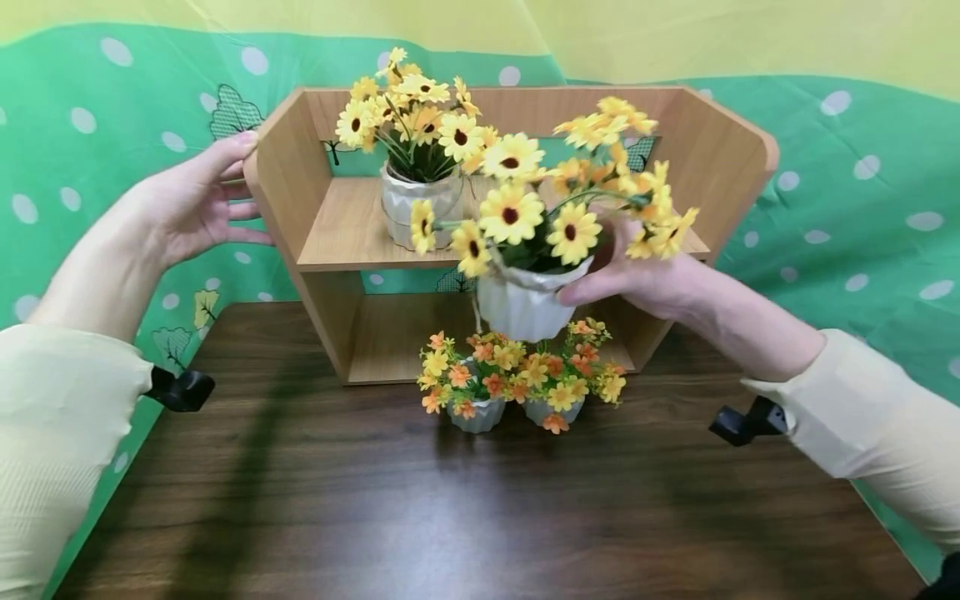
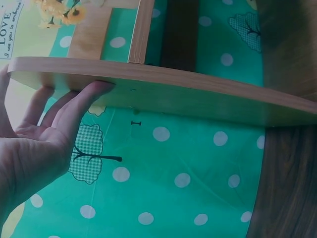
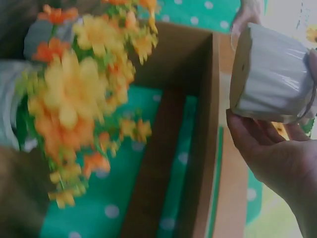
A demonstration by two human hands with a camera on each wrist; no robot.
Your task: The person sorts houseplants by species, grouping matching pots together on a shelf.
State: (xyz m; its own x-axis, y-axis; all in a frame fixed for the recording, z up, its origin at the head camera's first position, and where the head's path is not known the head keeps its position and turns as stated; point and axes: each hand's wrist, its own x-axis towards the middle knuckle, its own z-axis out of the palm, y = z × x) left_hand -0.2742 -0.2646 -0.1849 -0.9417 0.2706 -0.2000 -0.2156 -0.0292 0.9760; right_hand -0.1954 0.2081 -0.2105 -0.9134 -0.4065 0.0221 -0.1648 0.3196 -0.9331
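My right hand (image 1: 652,267) grips a white pot (image 1: 525,304) of yellow daisies, held in the air before the upper shelf; the right wrist view shows its fingers (image 3: 262,141) around the pot (image 3: 275,74). My left hand (image 1: 198,196) touches the outer left side panel of the wooden shelf unit (image 1: 281,179); in the left wrist view the fingertips (image 2: 99,88) rest against that panel (image 2: 173,99). Another daisy pot (image 1: 420,208) stands on the left part of the upper shelf (image 1: 348,229).
Two small pots, left (image 1: 477,414) and right (image 1: 553,410), with orange and yellow flowers stand side by side on the dark table (image 1: 375,500), at the front edge of the lower shelf (image 1: 390,333). A green dotted cloth (image 1: 810,200) hangs behind the unit.
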